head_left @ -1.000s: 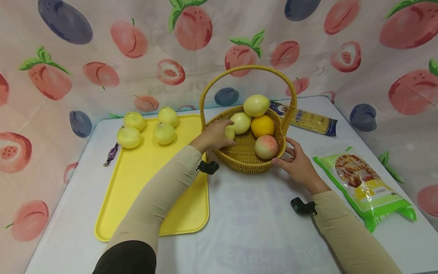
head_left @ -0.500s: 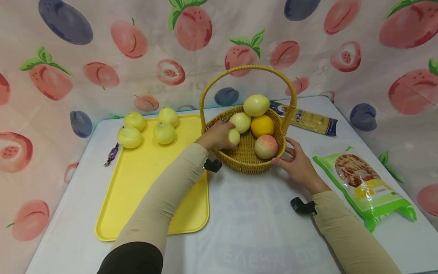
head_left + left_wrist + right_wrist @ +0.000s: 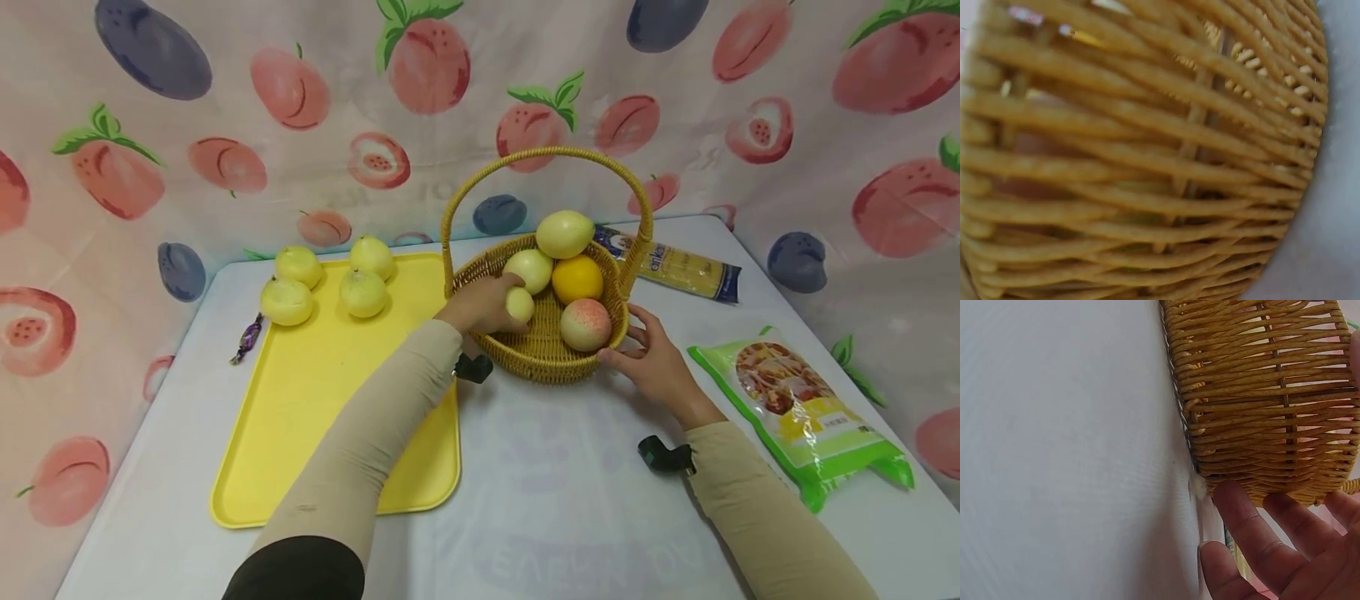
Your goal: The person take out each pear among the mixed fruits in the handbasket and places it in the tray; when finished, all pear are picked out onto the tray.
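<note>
In the head view my left hand (image 3: 487,304) reaches over the left rim of a wicker basket (image 3: 543,367). It holds a small pale yellow fruit (image 3: 519,306), partly covered by the fingers, low inside the basket. My right hand (image 3: 651,364) grips the basket's right rim, thumb near the edge and fingers against the outer wall. The right wrist view shows those fingers (image 3: 1250,525) touching the weave (image 3: 1272,412). Also in the basket lie a peach (image 3: 586,325), an orange (image 3: 577,279), a pale round fruit (image 3: 529,271) and a larger pale oval fruit (image 3: 565,234).
A yellow tray (image 3: 330,417) lies left of the basket, with several pale yellow-green fruits (image 3: 363,292) at its far end. Beside it is a purple wrapped candy (image 3: 247,337). A pasta packet (image 3: 686,268) lies behind the basket, and a green food bag (image 3: 802,412) at right.
My left hand has moved a little right, farther into the basket, bringing the small pale fruit with it. The right hand has stayed at the rim.
</note>
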A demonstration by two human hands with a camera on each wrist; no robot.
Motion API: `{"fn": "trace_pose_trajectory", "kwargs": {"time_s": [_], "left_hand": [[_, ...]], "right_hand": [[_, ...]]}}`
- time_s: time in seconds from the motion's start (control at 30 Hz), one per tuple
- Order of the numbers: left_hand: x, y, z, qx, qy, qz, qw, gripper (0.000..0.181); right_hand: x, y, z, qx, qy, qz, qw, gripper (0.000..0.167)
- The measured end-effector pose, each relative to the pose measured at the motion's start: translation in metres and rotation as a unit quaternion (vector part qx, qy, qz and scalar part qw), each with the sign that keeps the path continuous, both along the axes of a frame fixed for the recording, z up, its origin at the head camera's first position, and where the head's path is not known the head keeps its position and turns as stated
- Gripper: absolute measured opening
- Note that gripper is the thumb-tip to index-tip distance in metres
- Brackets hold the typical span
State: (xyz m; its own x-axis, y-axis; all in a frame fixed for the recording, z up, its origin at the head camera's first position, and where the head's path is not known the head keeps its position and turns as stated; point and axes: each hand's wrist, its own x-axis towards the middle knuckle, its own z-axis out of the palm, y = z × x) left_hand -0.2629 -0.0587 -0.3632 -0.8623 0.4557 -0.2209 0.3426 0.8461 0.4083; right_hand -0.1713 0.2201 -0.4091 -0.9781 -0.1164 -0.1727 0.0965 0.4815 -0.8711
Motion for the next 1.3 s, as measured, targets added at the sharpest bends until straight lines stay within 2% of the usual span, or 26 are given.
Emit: {"fn": "trace_pose_trajectory", "kwargs": {"time_s": [0.17, 0.33, 0.5, 0.6, 0.73, 0.97, 1.2, 1.3], "left_hand": [[0.002, 0.0, -0.002, 0.043, 0.031, 0.002, 0.9986, 0.08], [0.007, -0.003, -0.003, 0.104, 0.047, 0.01, 0.9934, 0.081], [0.014, -0.008, -0.004, 0.182, 0.043, 0.029, 0.982, 0.081], [0.016, -0.011, -0.004, 0.225, 0.028, 0.042, 0.9731, 0.081], [0.021, -0.016, 0.0, 0.263, 0.012, 0.046, 0.9636, 0.084], [0.031, -0.029, 0.012, 0.283, 0.039, 0.02, 0.958, 0.089], [0.045, -0.046, 0.023, 0.307, 0.02, 0.026, 0.9512, 0.082], [0.052, -0.053, 0.029, 0.306, 0.034, 0.019, 0.9511, 0.08]], "right_hand": [[0.0, 0.002, 0.0, -0.004, 0.015, 0.01, 0.9998, 0.105], [-0.001, 0.003, 0.0, -0.011, 0.014, 0.015, 0.9997, 0.106], [-0.001, 0.003, -0.001, -0.013, 0.011, 0.015, 0.9997, 0.106], [-0.001, 0.003, -0.002, -0.013, 0.009, 0.014, 0.9998, 0.107], [-0.001, 0.003, -0.004, -0.015, 0.006, 0.014, 0.9998, 0.107], [-0.001, 0.002, -0.003, -0.012, 0.004, 0.012, 0.9999, 0.106], [0.0, 0.002, -0.002, -0.012, 0.002, 0.014, 0.9998, 0.107], [-0.001, 0.002, -0.002, -0.014, 0.003, 0.014, 0.9998, 0.106]]}}
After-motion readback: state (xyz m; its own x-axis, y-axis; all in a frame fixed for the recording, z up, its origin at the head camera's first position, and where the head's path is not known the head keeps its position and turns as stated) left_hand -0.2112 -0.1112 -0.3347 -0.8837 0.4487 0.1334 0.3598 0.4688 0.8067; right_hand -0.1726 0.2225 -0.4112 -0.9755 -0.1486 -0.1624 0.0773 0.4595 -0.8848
